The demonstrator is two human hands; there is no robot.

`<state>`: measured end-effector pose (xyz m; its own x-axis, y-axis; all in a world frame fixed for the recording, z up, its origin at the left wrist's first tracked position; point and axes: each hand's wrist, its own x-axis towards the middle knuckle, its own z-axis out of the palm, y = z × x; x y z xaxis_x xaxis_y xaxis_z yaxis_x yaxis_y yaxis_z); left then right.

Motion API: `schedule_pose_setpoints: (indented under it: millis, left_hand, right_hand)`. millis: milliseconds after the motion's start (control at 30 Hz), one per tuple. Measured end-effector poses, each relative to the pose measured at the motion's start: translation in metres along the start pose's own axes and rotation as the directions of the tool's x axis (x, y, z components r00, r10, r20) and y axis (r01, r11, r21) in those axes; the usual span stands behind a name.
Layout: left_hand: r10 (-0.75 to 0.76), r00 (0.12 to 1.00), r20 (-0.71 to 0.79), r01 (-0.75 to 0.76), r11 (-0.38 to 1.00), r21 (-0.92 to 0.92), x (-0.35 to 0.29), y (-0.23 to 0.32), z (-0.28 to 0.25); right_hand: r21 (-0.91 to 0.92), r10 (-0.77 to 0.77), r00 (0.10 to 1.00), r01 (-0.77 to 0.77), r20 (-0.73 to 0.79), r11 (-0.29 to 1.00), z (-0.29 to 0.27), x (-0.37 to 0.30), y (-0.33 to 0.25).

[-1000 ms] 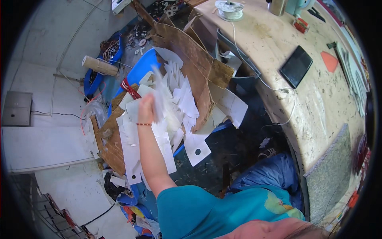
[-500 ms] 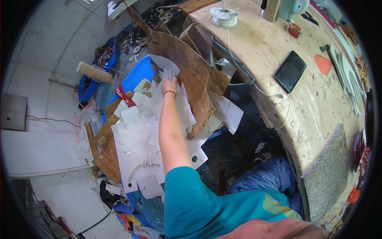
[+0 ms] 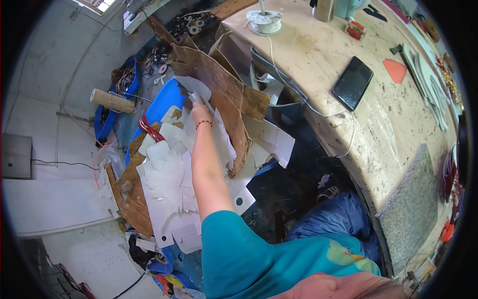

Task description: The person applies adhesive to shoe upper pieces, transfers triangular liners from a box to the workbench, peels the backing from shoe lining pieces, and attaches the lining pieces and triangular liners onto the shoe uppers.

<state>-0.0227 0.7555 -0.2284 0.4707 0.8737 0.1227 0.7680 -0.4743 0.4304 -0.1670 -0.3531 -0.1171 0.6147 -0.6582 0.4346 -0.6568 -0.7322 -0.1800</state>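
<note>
My left arm, in a teal sleeve, reaches forward over a pile of white sheet scraps (image 3: 167, 179). At the far end of the pile my left hand (image 3: 200, 111), with a red beaded bracelet at the wrist, is closed round a few thin pale sheet pieces (image 3: 200, 91) that stick out beyond the fingers. Its fingertips are partly hidden. Just beyond stands a curved pale sheet (image 3: 198, 83) against the blue bin (image 3: 167, 103). A torn brown cardboard box (image 3: 219, 82) rises to the right of the hand. My right hand is out of view.
A workbench (image 3: 318, 45) on the right carries a black phone (image 3: 352, 82), a spool of white cord (image 3: 264, 23) and a grey slab (image 3: 411, 219). Red cords (image 3: 151, 129) lie on the scraps. A brown roll (image 3: 112, 101) rests across blue trays at the left.
The pale pieces at my left hand were fanned out and are now gathered into a narrower bunch. The whole view has shifted slightly.
</note>
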Motion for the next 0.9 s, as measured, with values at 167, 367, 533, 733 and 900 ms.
schedule_pose_setpoints:
  millis: [167, 367, 533, 733, 900]
  left_hand:
    - [-0.111, 0.886, -0.45, -0.045, 0.946, -0.322, -0.016, -0.045, -0.022]
    - [-0.195, 0.819, -0.539, -0.163, 0.822, -0.546, -0.036, -0.045, -0.075]
    - [-0.117, 0.801, -0.587, -0.262, 0.814, -0.519, -0.051, 0.014, -0.124]
    - [0.054, 0.668, -0.742, -0.418, 0.852, -0.315, -0.047, 0.083, -0.176]
    - [0.361, 0.353, -0.863, -0.781, 0.622, -0.059, -0.077, 0.148, -0.194]
  right_hand:
    - [0.004, 0.024, 1.0, -0.024, 0.0, 1.0, 0.007, 0.0, 0.004]
    - [-0.004, 0.065, 0.998, -0.065, -0.002, 0.998, 0.007, -0.004, 0.023]
    - [0.002, 0.131, 0.991, -0.131, -0.027, 0.991, 0.006, -0.016, 0.043]
    - [0.067, 0.344, 0.931, -0.338, -0.12, 0.939, -0.005, -0.032, 0.079]
    - [0.333, 0.743, 0.625, -0.666, -0.239, 0.668, 0.007, -0.039, 0.125]
